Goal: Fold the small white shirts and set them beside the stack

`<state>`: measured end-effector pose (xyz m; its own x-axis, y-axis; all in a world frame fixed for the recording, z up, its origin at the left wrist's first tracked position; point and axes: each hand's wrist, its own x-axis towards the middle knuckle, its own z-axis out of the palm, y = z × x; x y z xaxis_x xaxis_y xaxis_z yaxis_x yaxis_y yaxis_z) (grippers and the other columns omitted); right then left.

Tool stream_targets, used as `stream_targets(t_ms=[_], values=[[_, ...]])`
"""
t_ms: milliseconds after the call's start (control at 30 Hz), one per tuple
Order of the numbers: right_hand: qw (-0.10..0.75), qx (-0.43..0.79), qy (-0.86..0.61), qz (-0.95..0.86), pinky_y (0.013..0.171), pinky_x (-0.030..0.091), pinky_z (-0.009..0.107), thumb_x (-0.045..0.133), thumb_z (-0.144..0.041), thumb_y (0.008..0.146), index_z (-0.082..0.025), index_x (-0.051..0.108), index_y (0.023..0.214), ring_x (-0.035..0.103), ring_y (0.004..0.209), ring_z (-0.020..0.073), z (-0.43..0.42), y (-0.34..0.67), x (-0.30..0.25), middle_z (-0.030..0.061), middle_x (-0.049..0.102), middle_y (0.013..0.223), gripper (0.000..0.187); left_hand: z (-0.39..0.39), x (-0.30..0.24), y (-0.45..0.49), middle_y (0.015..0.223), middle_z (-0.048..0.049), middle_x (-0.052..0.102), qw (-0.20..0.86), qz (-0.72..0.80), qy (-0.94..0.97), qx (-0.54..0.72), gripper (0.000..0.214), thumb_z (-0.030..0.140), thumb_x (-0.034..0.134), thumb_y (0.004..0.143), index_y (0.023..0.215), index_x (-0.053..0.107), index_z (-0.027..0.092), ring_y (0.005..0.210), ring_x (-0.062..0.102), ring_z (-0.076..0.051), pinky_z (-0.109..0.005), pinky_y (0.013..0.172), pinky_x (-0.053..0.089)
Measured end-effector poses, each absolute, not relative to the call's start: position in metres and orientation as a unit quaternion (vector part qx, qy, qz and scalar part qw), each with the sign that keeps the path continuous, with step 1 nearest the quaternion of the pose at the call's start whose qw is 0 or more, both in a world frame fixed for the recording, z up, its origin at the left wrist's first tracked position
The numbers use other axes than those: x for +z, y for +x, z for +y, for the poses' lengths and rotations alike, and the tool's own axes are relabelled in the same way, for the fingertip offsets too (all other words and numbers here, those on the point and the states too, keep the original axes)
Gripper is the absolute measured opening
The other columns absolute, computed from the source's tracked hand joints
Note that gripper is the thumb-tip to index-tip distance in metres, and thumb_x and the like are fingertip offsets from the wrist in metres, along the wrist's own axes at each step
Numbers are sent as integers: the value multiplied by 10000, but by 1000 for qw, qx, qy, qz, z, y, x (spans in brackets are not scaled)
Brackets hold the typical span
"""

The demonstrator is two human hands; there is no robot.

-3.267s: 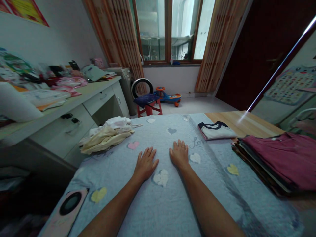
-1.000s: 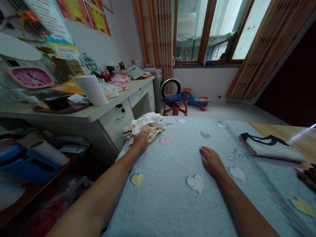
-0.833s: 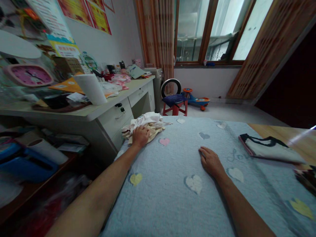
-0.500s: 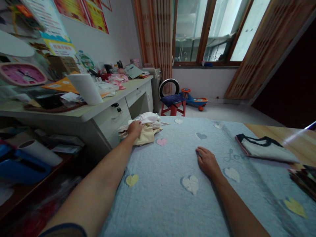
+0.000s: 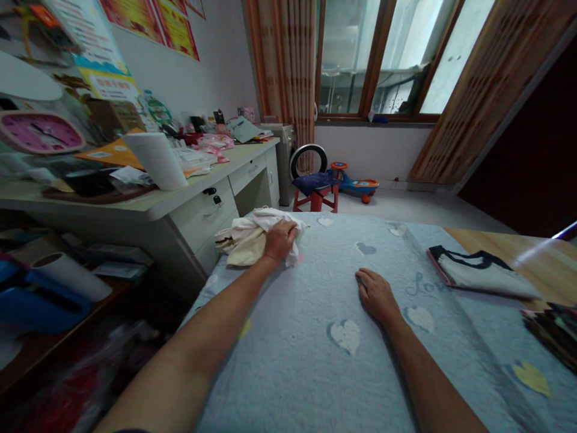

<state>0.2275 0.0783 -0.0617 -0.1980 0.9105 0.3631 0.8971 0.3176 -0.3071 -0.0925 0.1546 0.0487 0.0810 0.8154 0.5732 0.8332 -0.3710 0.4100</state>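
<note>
My left hand (image 5: pixel 280 239) is closed on a white garment (image 5: pixel 265 218) at the far left corner of the blue heart-patterned cover (image 5: pixel 311 325). Part of the white cloth hangs below the fingers; its exact kind cannot be made out. Beside it, a crumpled cream garment (image 5: pixel 247 248) lies in the same heap. My right hand (image 5: pixel 375 293) rests palm down on the cover, fingers stretched out, with nothing held. To its right lies a folded white shirt with dark trim (image 5: pixel 478 270).
Dark folded clothes (image 5: pixel 554 331) lie at the right edge. Along the left stands a desk (image 5: pixel 157 207) with a paper roll (image 5: pixel 155 161) and a pink clock (image 5: pixel 42 132). A red stool (image 5: pixel 316 195) and a ride-on toy (image 5: pixel 358 182) are beyond the cover.
My left hand has moved right from the cream garment onto the white one, drawing part of it over the pink heart. My right hand stays in place.
</note>
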Motion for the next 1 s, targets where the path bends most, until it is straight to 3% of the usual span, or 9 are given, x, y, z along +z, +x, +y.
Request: stream_targets(t_ms=[133,267,467,633,700,800,867,933,1000], values=[[245,10,-581,-776,1078,407,460,460,-187,876,-175,679,1203,577,1220,278,80,230,-63,137,636,1320,393,113,42,-51,991,-71,623,-36,-496,-782,-376,154,203,532,906,939,682,196,1024,563,-234,-371,959,437],[261,14,-560,-786,1068,404,491,486,-252,883,-178,665,1212,578,1210,297,76,228,-62,146,645,1296,382,67,30,-17,1044,-66,597,-156,-457,-776,-406,152,181,499,919,970,641,198,1050,562,-207,-335,959,446],[338,67,-458,-819,1107,352,529,628,-418,820,-180,507,1419,487,1318,321,66,208,-55,157,558,1413,657,22,20,7,1004,-48,609,-258,-445,-749,-417,130,182,490,922,966,612,197,992,578,-191,-313,905,452],[398,190,-413,-797,1088,388,487,597,-320,794,-219,700,1138,531,1270,295,67,202,-54,131,607,1352,373,2,23,3,1039,-56,634,-282,-400,-784,-380,145,264,500,944,1005,621,214,1012,581,-206,-340,929,443],[419,258,-411,-767,1060,421,452,587,-312,800,-214,711,1090,571,1213,275,65,202,-50,127,635,1303,330,-4,18,-4,1166,-80,623,-262,-416,-798,-349,278,348,631,872,1129,615,244,1142,547,-264,-424,1034,391],[440,330,-425,-719,1005,454,405,561,-315,821,-215,699,1077,613,1117,251,60,202,-40,96,679,1202,307,-9,0,-16,1436,-150,473,-258,-467,-793,-294,861,435,863,594,1365,511,282,1359,377,-405,-569,1133,261],[446,340,-442,-700,933,476,372,535,-312,825,-212,696,1028,631,1015,236,57,202,-33,70,706,1078,277,-11,-14,-21,1518,-166,386,-277,-481,-783,-281,1041,416,894,519,1449,442,297,1422,289,-439,-608,1153,212],[448,330,-455,-695,862,482,345,521,-319,817,-207,695,945,626,922,225,56,202,-30,53,706,961,244,-11,-23,-23,1530,-158,382,-284,-482,-776,-292,1015,357,877,552,1465,440,296,1440,279,-418,-594,1168,209],[454,317,-458,-695,829,477,333,519,-325,796,-204,693,895,615,885,221,56,202,-28,50,699,911,234,-10,-27,-23,1472,-141,470,-282,-471,-770,-324,789,272,811,645,1388,545,278,1397,371,-364,-541,1165,262]])
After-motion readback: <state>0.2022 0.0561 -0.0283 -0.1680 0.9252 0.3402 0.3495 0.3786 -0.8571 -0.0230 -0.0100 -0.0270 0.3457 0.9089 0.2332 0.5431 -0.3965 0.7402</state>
